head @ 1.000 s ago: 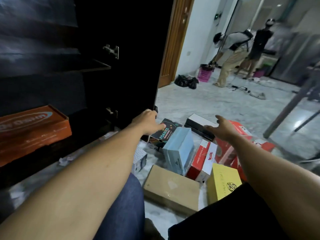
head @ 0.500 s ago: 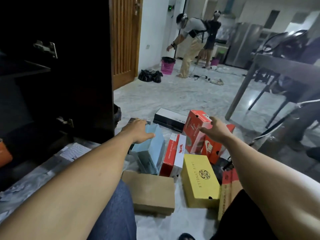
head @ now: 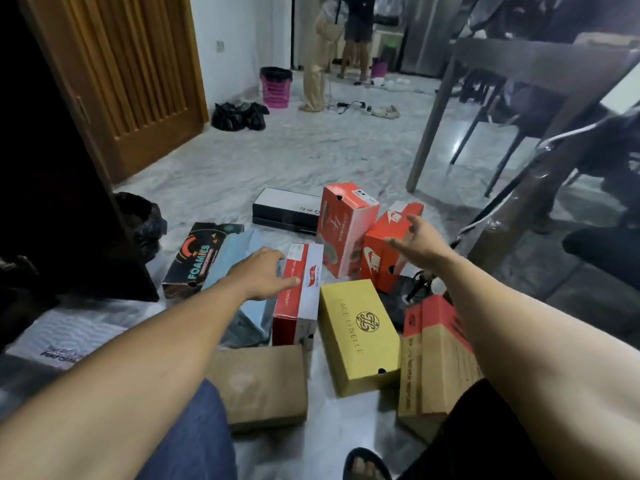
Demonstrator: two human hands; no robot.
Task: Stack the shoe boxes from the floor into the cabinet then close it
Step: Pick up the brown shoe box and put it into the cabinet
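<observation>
Across mid-frame shoe boxes (head: 356, 334) crowd the floor (head: 277, 161). My left hand (head: 261, 275), fingers straight, reaches over the red-and-white box (head: 299, 304); my right hand (head: 420, 240), fingers spread loose, hovers by the orange box (head: 375, 261).

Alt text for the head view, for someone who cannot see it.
Two bare arms reach over shoe boxes scattered on a pale floor: the left hand over a red-and-white box, the right hand near an orange Nike box, both open.
</observation>
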